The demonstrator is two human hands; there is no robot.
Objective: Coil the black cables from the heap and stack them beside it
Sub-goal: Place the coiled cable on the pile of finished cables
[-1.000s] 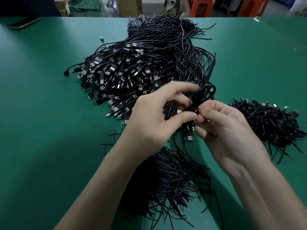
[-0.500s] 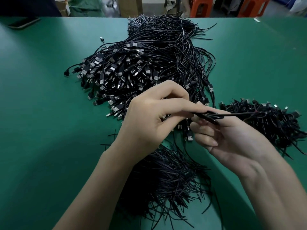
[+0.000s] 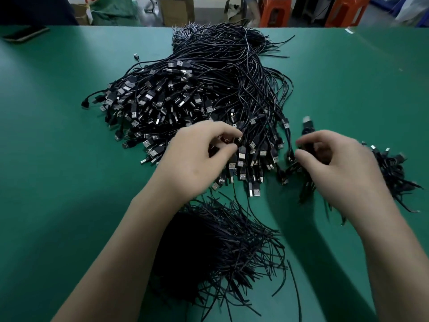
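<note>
A big heap of black USB cables [image 3: 197,94] covers the middle of the green table [image 3: 58,159], silver plugs fanned toward me. My left hand [image 3: 197,156] reaches into the heap's near edge, thumb and forefinger pinching at a plug. My right hand [image 3: 336,166] hovers to the right of the heap, fingers curled round a coiled black cable [image 3: 307,132] whose plug sticks up past the fingers; it is motion-blurred. The stack of coiled cables [image 3: 392,173] lies just right of that hand.
A bundle of thin black ties [image 3: 220,247] lies near me between my forearms. A dark phone [image 3: 25,33] rests at the far left corner. Orange stools and cardboard boxes stand beyond the table's far edge.
My hands have separated. The left hand went down to the heap's plugs; the right hand carried the coiled cable to the right, toward the stack.
</note>
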